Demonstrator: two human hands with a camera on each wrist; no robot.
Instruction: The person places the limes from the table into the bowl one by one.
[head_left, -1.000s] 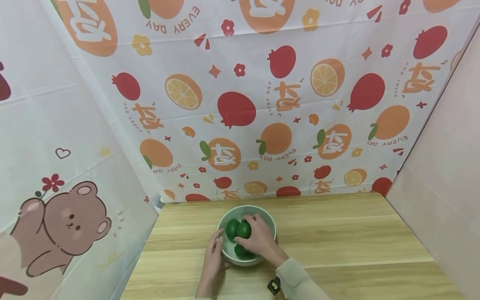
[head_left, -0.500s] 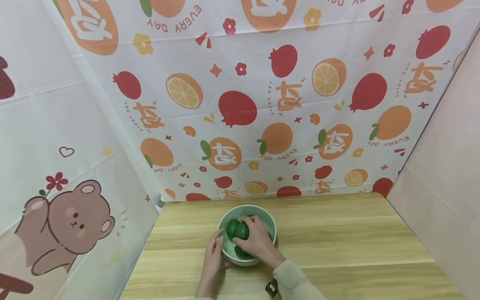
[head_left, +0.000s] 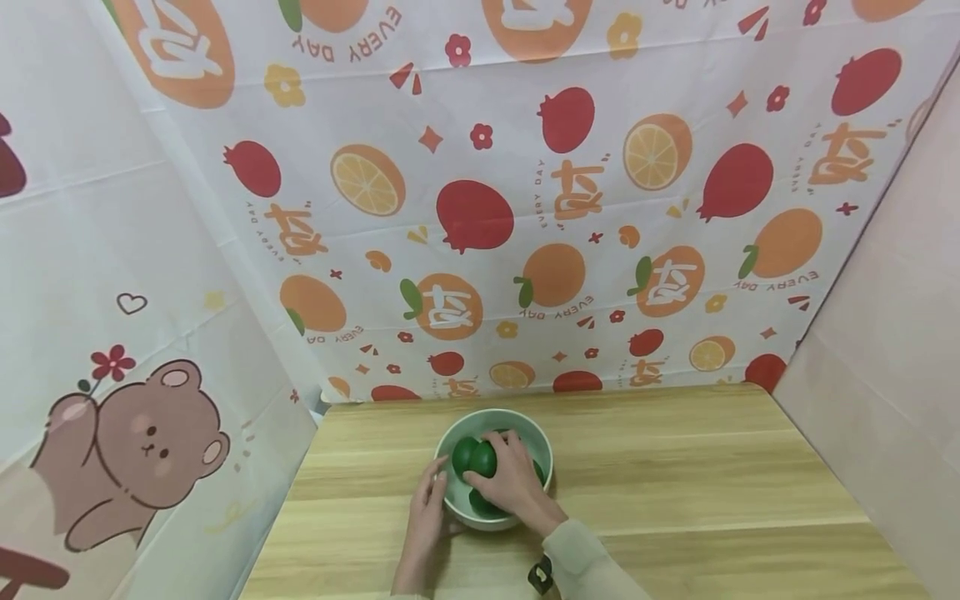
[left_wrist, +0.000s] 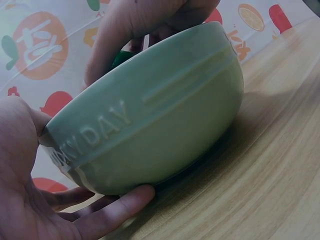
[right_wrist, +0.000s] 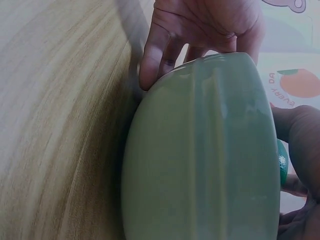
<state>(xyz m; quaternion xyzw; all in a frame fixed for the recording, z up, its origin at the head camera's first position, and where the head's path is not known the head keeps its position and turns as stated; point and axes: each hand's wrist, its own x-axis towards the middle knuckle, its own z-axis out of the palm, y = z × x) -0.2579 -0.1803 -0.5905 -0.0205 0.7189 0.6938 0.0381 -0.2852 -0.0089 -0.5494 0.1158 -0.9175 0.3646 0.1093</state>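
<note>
A pale green bowl (head_left: 531, 432) with raised lettering stands on the wooden table and holds several dark green, lime-like fruits. My right hand (head_left: 517, 482) reaches in from the right and grips one green fruit (head_left: 486, 460) between thumb and fingers. Against it on the left lies another green fruit (head_left: 462, 455); a third fruit (head_left: 482, 503) shows partly below the hand. My left hand (head_left: 426, 504) holds the bowl's left side. In the left wrist view its thumb is at the rim of the bowl (left_wrist: 170, 120) and its fingers lie under the lower side.
The wooden table (head_left: 697, 475) extends to both sides of the bowl. Behind it hangs a white cloth (head_left: 405, 242) printed with fruit; another cloth with a bear print (head_left: 150, 442) is on the left. A dark band with a buckle (head_left: 540, 575) is at the right wrist.
My right hand has shifted slightly left with the gripped fruit, and more of a green fruit shows at the bowl's right side. The left hand and bowl stay in place.
</note>
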